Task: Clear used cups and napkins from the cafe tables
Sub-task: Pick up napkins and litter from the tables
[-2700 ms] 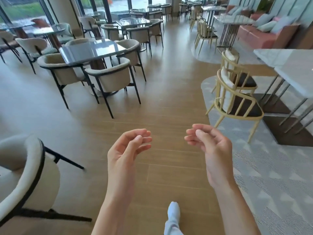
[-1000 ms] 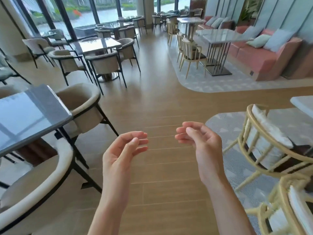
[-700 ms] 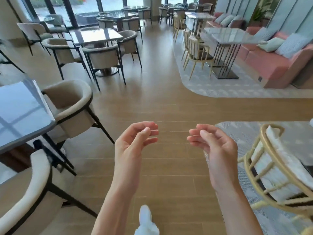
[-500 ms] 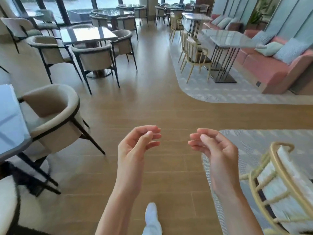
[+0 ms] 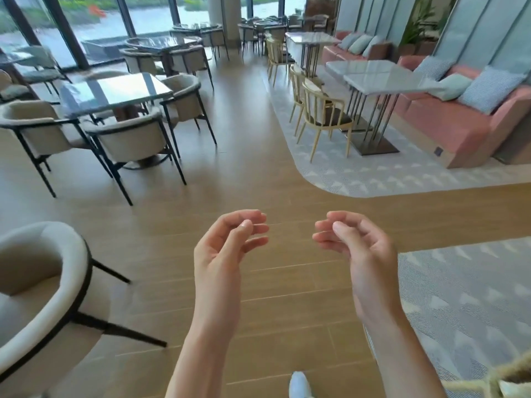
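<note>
My left hand (image 5: 227, 248) and my right hand (image 5: 356, 251) are raised side by side over the wooden aisle floor, fingers loosely curled and apart, with nothing in either. I see no cups or napkins on the tables in view. The dark glass-topped table (image 5: 115, 91) at the left and the two grey marble tables (image 5: 385, 77) at the right show bare tops. Small items stand on a far table (image 5: 195, 25) by the windows, too small to identify.
A cream armchair (image 5: 37, 282) sits close at the lower left. More cream armchairs (image 5: 135, 139) ring the dark table. Yellow wooden chairs (image 5: 324, 116) and a pink sofa (image 5: 459, 124) with cushions stand on a grey rug (image 5: 373, 179). The wooden aisle (image 5: 244, 116) runs ahead.
The view has advanced along the aisle: the near dark table and the yellow chair at the right have slid out of frame. Both hands keep the same empty, curled pose.
</note>
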